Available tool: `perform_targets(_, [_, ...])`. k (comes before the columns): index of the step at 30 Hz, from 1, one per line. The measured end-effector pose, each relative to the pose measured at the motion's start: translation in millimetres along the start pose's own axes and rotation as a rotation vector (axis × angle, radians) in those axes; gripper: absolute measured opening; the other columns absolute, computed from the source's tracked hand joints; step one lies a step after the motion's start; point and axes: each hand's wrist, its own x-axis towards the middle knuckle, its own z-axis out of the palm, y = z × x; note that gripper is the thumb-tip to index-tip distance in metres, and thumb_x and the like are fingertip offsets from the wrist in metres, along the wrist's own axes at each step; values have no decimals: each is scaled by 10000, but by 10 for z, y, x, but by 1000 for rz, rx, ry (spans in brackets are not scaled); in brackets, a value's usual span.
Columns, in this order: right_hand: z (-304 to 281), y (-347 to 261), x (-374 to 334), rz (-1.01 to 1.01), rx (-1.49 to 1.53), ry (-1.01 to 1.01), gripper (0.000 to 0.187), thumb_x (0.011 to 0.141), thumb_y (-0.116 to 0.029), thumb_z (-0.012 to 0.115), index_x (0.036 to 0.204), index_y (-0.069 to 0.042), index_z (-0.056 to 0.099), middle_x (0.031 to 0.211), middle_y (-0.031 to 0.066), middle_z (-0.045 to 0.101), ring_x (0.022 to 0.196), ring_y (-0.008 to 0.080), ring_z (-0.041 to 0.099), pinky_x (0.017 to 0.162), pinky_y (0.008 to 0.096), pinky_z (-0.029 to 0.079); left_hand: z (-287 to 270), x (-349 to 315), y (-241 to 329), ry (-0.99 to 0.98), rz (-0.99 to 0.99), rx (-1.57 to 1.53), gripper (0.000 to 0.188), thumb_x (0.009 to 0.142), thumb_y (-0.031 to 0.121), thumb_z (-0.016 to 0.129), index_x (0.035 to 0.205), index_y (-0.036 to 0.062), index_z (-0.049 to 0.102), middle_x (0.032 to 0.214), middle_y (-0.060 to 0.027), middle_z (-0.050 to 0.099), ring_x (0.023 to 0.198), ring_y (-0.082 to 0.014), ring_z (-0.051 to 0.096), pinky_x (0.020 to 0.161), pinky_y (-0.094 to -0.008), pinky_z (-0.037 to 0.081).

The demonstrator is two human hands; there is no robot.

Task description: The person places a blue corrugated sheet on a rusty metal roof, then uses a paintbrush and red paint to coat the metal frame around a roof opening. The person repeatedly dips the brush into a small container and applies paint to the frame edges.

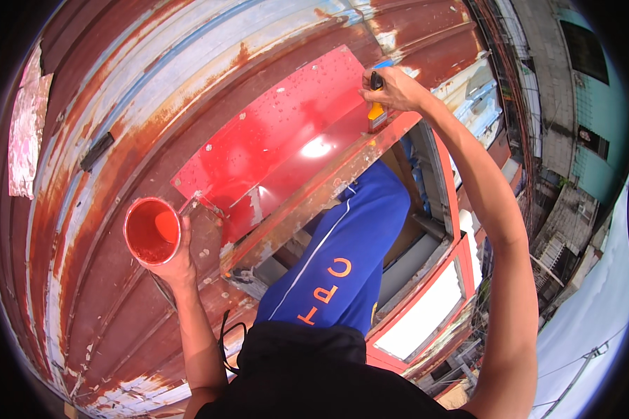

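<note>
My left hand point(178, 260) is closed around the side of a round container point(127, 234) with red paint point(145, 250) inside, tilted so its mouth faces me. Stretched far out at the upper right, my right hand point(397, 91) grips a flat paintbrush point(377, 112) with a black and yellow handle. The brush's bristles point down at the right end of a glossy red sheet point(279, 115), beside the worn wooden edge point(311, 183) of an opening. Whether they touch the surface, I cannot tell. Bare, unevenly coloured patches show at the sheet's lower left end.
Rusty, peeling roof sheets point(210, 52) with raised ridges surround the opening. My legs in blue trousers point(349, 237) stand in it. A dark block point(96, 151) lies at left. On the right are a red frame point(449, 183), cables point(523, 91) and buildings point(562, 84) beyond the roof's edge.
</note>
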Motion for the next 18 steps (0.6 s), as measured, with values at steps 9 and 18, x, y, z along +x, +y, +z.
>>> perform_targets(9, [-203, 915, 107, 110, -202, 281, 649, 997, -628, 685, 845, 1, 744, 705, 190, 708, 671, 371, 728, 644, 475, 588, 2, 27, 34, -20, -19, -41, 791, 772, -24, 936, 1477, 31, 582, 1485, -105, 632, 1320, -225, 626, 1150, -422, 499])
perform_targets(18, [629, -46, 88, -215, -427, -52, 739, 968, -702, 677, 709, -10, 668, 681, 199, 679, 703, 396, 697, 691, 482, 565, 17, 19, 3, 36, 19, -2, 823, 766, -37, 935, 1495, 30, 559, 1497, -106, 615, 1345, -229, 607, 1164, -416, 484])
